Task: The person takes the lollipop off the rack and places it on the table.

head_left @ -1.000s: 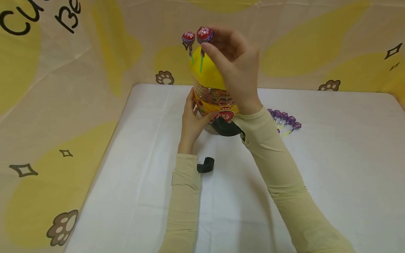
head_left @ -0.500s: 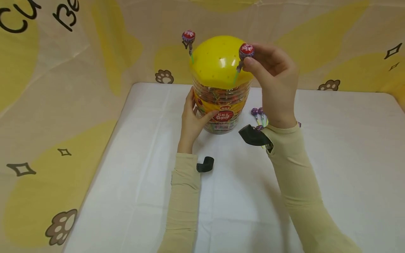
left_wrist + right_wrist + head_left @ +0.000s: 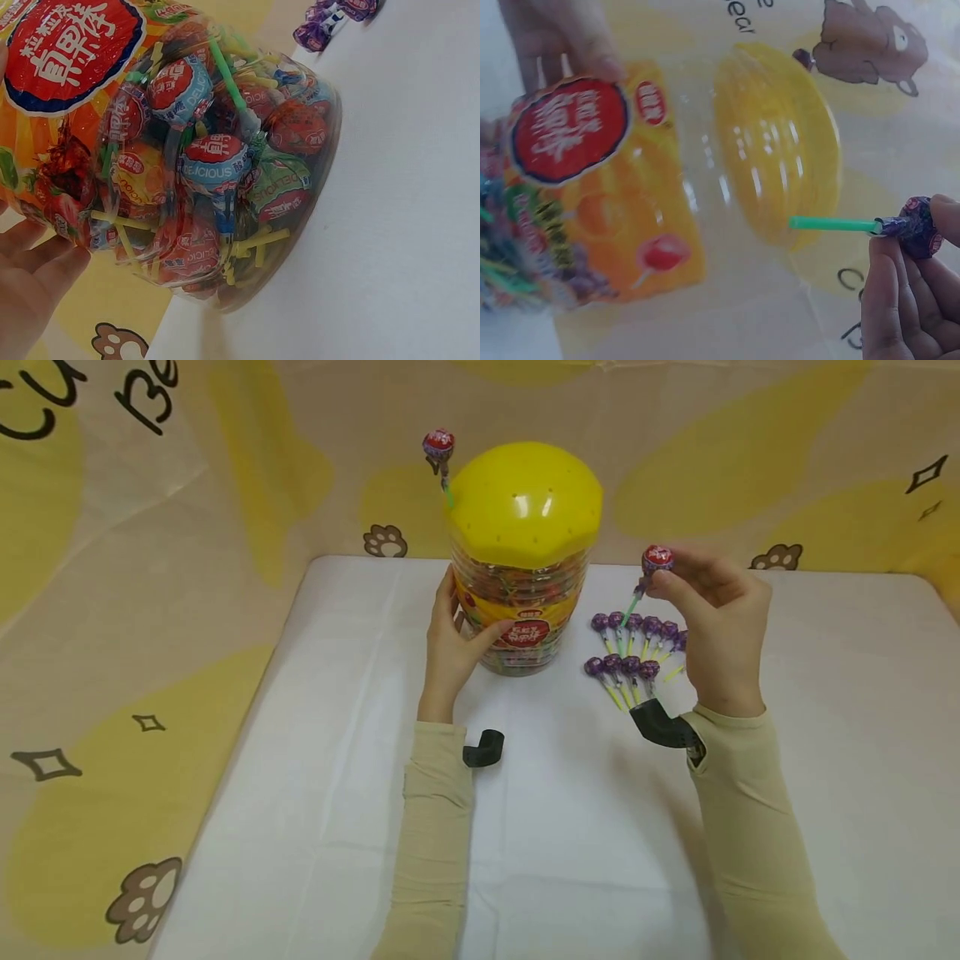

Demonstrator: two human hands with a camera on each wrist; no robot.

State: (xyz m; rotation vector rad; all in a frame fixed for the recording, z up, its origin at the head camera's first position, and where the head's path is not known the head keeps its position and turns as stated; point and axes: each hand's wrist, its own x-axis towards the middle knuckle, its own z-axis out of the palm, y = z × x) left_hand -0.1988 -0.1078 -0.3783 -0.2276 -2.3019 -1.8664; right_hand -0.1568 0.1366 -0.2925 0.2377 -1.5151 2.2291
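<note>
A clear plastic jar (image 3: 551, 610) packed with wrapped lollipops stands on the table under a domed yellow lid (image 3: 540, 502) with small holes. My left hand (image 3: 453, 652) grips the jar's left side, its thumb across the front label. One purple-and-red lollipop (image 3: 438, 446) sticks up from the lid's left edge. To the right of the jar, my right hand (image 3: 727, 635) pinches another lollipop (image 3: 657, 559) by its wrapped head between thumb and fingers. Its green stick (image 3: 832, 224) points away from the palm, apart from the lid.
Two rows of purple-wrapped lollipops (image 3: 632, 666) lie on the white table (image 3: 360, 827) right of the jar, partly behind my right hand. Black wrist-camera mounts (image 3: 663, 725) stick out from both sleeves. A patterned yellow-and-cream cloth (image 3: 705, 468) encloses the back and left.
My right hand has moved right and down, away from the lid, carrying its lollipop beside the jar. The loose lollipops have come into fuller view. The left hand still grips the jar.
</note>
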